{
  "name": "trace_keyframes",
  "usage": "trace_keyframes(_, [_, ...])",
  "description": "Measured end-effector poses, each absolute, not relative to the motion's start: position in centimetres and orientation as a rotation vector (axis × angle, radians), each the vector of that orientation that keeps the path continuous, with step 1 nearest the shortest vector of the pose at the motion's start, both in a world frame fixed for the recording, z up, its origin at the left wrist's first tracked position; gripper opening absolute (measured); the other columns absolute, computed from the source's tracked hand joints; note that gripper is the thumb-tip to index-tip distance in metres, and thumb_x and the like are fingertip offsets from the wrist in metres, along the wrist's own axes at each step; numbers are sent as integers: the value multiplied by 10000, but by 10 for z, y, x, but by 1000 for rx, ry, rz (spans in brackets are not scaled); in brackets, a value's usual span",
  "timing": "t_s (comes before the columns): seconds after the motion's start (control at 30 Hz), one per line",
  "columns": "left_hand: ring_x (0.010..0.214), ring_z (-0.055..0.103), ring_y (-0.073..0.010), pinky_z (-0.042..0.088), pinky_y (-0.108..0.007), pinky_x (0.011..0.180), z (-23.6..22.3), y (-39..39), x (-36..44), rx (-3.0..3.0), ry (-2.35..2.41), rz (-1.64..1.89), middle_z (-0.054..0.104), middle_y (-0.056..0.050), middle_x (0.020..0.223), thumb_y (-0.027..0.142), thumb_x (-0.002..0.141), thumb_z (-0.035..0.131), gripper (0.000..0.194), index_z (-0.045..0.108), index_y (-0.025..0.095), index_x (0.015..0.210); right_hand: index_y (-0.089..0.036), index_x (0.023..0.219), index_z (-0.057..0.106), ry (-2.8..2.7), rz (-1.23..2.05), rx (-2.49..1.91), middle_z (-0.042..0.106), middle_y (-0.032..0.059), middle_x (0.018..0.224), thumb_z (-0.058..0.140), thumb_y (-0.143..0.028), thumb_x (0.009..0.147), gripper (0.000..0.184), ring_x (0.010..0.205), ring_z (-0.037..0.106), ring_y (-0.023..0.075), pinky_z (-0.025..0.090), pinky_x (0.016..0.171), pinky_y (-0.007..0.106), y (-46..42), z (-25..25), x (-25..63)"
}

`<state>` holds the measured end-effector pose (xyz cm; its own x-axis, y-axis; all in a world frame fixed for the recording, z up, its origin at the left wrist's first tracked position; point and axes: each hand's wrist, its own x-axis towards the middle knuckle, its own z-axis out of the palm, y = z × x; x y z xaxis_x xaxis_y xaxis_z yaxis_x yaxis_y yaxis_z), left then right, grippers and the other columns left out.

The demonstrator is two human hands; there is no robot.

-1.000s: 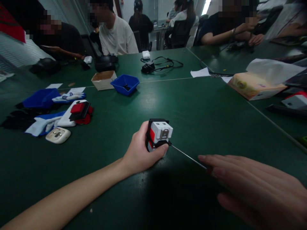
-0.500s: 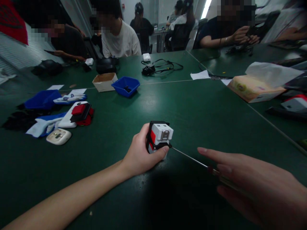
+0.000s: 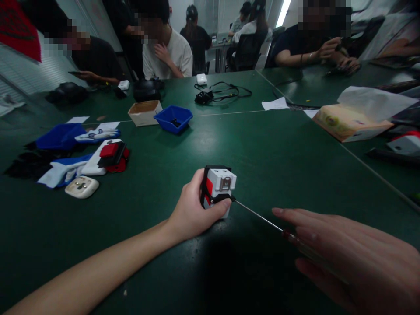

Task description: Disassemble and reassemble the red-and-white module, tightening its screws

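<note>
My left hand (image 3: 197,208) is wrapped round a small white-and-red boxy device (image 3: 223,180) in a black frame, holding it on the green table. Its thumb presses along the near lower side. A screwdriver (image 3: 257,213) reaches from the right, its thin metal shaft meeting the black frame at the device's right side. My right hand (image 3: 351,249) is closed round the screwdriver's handle, with the index finger stretched forward above the shaft. Most of the handle is hidden by the hand, which is slightly blurred.
Left on the green table (image 3: 256,153) lie gloves (image 3: 65,170), a red-and-black device (image 3: 113,155) and a pale rounded case (image 3: 82,187). Farther back are a blue bin (image 3: 173,119) with small dark parts, a cardboard box (image 3: 144,113) and cables (image 3: 226,89). A tissue pack (image 3: 354,120) sits right. Several people sit beyond.
My right hand has shifted slightly and turned a little on the screwdriver handle. My left hand and the device stay in place. A person across the table has raised a hand toward the face.
</note>
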<state>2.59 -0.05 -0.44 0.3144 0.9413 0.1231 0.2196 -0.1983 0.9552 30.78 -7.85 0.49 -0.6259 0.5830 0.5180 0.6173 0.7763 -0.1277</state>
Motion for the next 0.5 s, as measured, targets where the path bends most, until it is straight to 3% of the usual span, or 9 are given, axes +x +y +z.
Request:
trace_keyframes(0.2, [907, 716, -232, 565, -327, 808, -7, 1, 25, 1648, 1094, 977, 730, -58, 1030, 292, 827, 762, 424, 567, 190, 1189, -197, 1216, 670, -2463, -109, -849, 705, 83, 1328, 510, -138, 1001, 274, 1072, 744, 247, 590, 920, 369, -81, 2, 305])
trace_keyframes(0.37, [883, 723, -240, 570, -347, 805, -7, 1, 26, 1612, 1082, 972, 731, -61, 1020, 303, 825, 757, 407, 569, 189, 1168, -211, 1209, 680, -2414, -100, -983, 790, 29, 1039, 528, -216, 1034, 232, 913, 773, 200, 592, 940, 330, -79, -1, 314])
trace_keyframes(0.5, [898, 721, -237, 570, -336, 804, -4, -1, 26, 1637, 1071, 965, 729, -62, 1035, 286, 818, 764, 438, 570, 190, 1199, -195, 1184, 687, -2419, -177, -983, 784, 54, 1006, 501, -290, 1052, 247, 913, 770, 212, 601, 923, 340, -74, 4, 316])
